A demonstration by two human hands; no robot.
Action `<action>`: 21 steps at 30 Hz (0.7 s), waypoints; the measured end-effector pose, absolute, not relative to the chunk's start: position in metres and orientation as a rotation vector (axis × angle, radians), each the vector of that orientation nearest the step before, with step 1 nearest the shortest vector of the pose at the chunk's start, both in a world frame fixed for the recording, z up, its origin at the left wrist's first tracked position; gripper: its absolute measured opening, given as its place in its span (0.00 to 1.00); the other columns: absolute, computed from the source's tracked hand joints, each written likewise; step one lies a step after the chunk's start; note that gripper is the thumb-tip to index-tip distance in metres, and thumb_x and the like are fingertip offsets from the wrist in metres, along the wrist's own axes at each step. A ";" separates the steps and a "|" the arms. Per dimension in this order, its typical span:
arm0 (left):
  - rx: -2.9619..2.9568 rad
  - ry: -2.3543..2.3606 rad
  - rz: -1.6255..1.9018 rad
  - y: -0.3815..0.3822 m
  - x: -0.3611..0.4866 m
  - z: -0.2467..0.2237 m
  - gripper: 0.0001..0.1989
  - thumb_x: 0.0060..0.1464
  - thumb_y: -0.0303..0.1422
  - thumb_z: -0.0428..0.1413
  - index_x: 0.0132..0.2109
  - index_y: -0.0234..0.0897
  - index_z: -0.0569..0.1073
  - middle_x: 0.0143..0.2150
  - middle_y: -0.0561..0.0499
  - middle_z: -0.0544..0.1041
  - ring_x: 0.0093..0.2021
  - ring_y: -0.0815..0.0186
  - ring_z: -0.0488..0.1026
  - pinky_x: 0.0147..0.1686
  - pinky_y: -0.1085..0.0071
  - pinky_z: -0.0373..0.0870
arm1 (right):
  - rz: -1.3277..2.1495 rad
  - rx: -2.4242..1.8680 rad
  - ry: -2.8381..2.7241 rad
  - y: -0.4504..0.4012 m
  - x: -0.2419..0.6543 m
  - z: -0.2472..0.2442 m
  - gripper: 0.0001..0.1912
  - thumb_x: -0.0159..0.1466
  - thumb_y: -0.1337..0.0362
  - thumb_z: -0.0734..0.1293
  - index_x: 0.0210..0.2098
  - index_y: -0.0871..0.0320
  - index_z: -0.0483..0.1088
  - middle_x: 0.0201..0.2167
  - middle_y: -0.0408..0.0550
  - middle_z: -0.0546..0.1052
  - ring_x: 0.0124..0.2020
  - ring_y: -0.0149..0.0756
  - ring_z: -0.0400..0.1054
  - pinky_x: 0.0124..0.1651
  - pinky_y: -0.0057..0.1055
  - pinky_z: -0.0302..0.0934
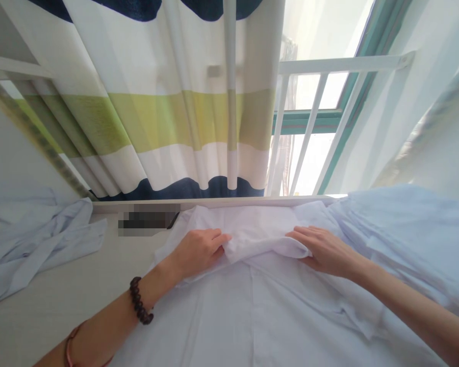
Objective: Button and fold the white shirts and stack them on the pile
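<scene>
A white garment (229, 311), shirt or coat I cannot tell, lies spread before me with a straight seam down its middle. Along its far end, a folded part like a collar (260, 244) is raised between my hands. The left end of that fold is pinched by my left hand (201, 250), fingers closed over the cloth. My right hand (317, 250) grips its right end, thumb underneath and fingers on top. Dark beads circle my left wrist.
Crumpled white cloth (34, 234) lies at left, and a pale blue-white cloth pile (413, 239) at right. A dark, blurred-out object (147, 219) rests near the back edge. Behind stand white railings (340, 64), a striped curtain (168, 117) and a green-framed window.
</scene>
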State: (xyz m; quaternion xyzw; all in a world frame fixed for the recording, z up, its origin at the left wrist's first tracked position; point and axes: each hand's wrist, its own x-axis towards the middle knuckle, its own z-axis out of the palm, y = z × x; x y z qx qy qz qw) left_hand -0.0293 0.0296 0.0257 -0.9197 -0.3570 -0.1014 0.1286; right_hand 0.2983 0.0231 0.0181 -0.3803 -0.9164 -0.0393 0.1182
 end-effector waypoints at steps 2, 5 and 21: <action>-2.698 -0.982 -0.457 0.027 -0.035 0.043 0.10 0.62 0.29 0.45 0.45 0.37 0.70 0.34 0.50 0.75 0.34 0.64 0.74 0.34 0.71 0.68 | -0.090 -1.024 -2.594 0.016 0.304 0.024 0.16 0.59 0.72 0.61 0.46 0.57 0.66 0.36 0.49 0.74 0.36 0.39 0.69 0.38 0.34 0.60; -2.758 -0.866 -0.613 0.023 -0.041 0.067 0.10 0.63 0.29 0.46 0.45 0.37 0.70 0.38 0.48 0.75 0.39 0.64 0.73 0.39 0.69 0.68 | -0.081 -0.908 -2.577 0.001 0.306 0.034 0.13 0.60 0.71 0.61 0.44 0.56 0.66 0.35 0.48 0.73 0.33 0.37 0.67 0.36 0.33 0.60; -2.794 -0.897 -0.589 -0.001 -0.097 0.039 0.11 0.63 0.27 0.47 0.45 0.40 0.73 0.40 0.49 0.75 0.41 0.65 0.73 0.42 0.70 0.69 | -0.076 -1.009 -2.581 -0.029 0.330 0.004 0.16 0.62 0.73 0.59 0.45 0.52 0.70 0.35 0.48 0.75 0.35 0.37 0.70 0.40 0.37 0.65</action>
